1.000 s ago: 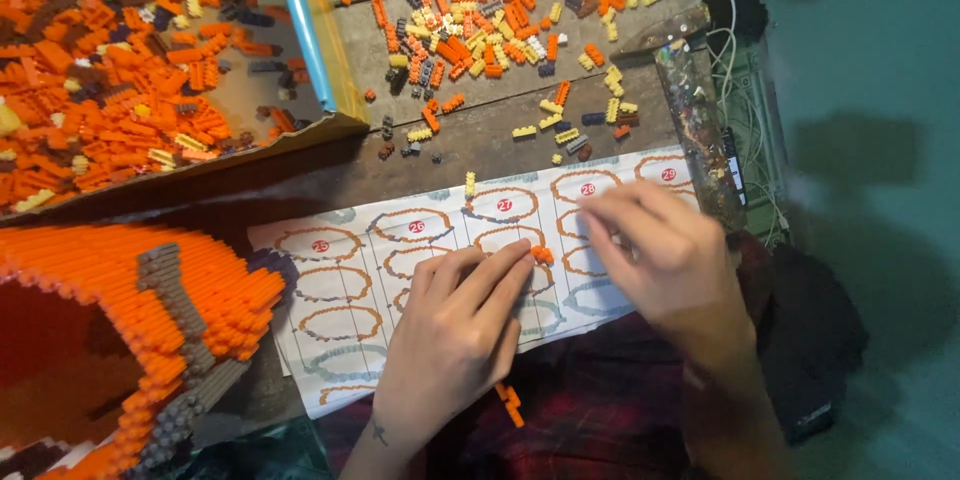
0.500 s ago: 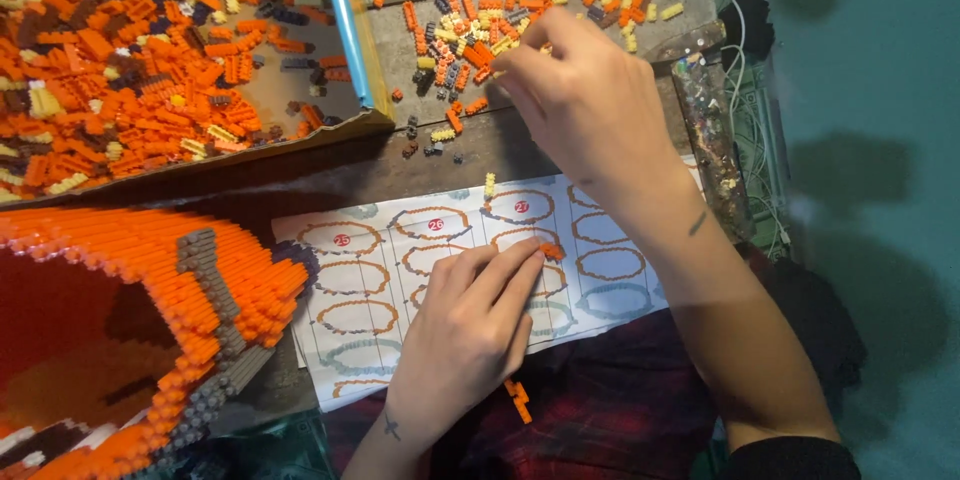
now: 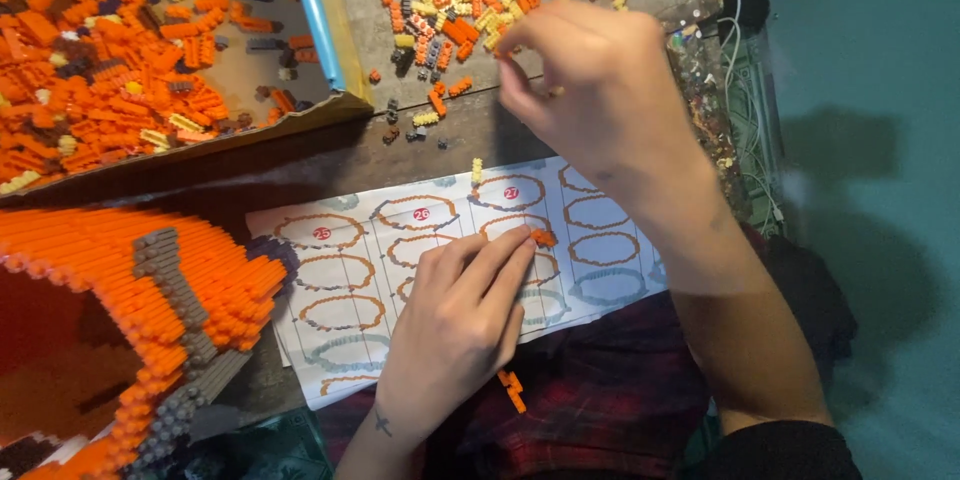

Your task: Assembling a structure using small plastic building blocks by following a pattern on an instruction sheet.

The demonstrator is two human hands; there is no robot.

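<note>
Your left hand (image 3: 455, 325) lies flat on the paper sheet (image 3: 420, 270) near you, grip open, fingertips touching a small orange brick (image 3: 544, 237). Your right hand (image 3: 590, 90) hovers over the loose bricks (image 3: 470, 0) on the far desk (image 3: 480, 135); its grip I cannot tell

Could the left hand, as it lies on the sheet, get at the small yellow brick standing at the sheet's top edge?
Probably yes: the left hand rests flat on the printed paper instruction sheet, and bare paper lies between it and the small yellow brick.
</note>
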